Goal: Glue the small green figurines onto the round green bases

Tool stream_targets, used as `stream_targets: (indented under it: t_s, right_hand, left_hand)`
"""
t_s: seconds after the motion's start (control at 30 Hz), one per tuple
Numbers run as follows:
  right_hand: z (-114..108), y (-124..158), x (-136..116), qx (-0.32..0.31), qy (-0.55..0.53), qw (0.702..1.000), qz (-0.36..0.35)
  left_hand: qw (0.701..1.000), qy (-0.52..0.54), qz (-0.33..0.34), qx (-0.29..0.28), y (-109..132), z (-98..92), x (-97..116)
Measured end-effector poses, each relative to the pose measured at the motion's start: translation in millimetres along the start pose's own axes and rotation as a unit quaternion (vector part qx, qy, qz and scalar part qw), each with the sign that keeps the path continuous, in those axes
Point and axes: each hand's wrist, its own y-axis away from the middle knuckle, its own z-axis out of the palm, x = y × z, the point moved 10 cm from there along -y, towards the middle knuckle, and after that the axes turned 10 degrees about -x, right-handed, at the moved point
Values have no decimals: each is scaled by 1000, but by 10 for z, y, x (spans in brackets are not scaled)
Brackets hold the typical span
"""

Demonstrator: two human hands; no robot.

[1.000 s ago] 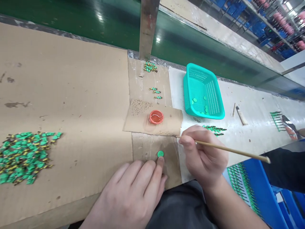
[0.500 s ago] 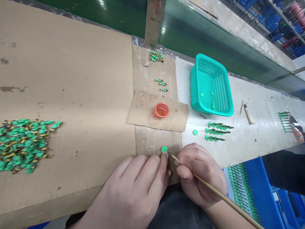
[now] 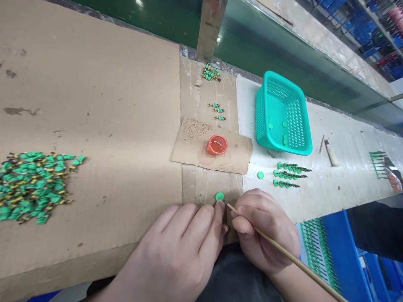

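My left hand (image 3: 185,243) is closed, with its index fingertip pressing at the near edge of a small round green disc (image 3: 219,196) on the cardboard. Part of the disc is hidden under that finger. In a pinch, my right hand (image 3: 267,226) grips a thin wooden stick (image 3: 283,250), whose fine dark tip points left and meets the area beside the left fingertip. Just beyond the hands stands a small red cup (image 3: 217,145) of reddish liquid on a loose cardboard piece (image 3: 189,153).
A pile of green, yellow and dark figures (image 3: 34,186) lies left, a smaller pile (image 3: 210,72) at the back. To the right are a turquoise basket (image 3: 261,121) with several green discs, another green disc (image 3: 260,175), rows of green-headed pieces (image 3: 288,174) and a tube (image 3: 331,153).
The view has shifted slightly, so the table things appear a little further right. Both hands keep nearly the same pose, the stick's tip still beside the left index finger.
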Motion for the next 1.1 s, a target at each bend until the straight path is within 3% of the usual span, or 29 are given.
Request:
stream_targets:
  t_s: [0.57, 0.77, 0.93, 1.1]
  right_hand:
    - [19, 15, 4, 2, 2, 1000, 3]
    - [-168, 70, 48, 102, -33, 994, 12]
    - [-348, -255, 212, 162, -40, 985, 46]
    - [-310, -674, 375, 148, -11, 987, 58]
  left_hand:
    - [1000, 1, -3, 2, 9, 4, -23]
    - [1000, -9, -2, -2, -25, 5, 0]
    - [1000, -23, -10, 2, 3, 8, 1]
    - [999, -30, -3, 14, 1, 24, -20]
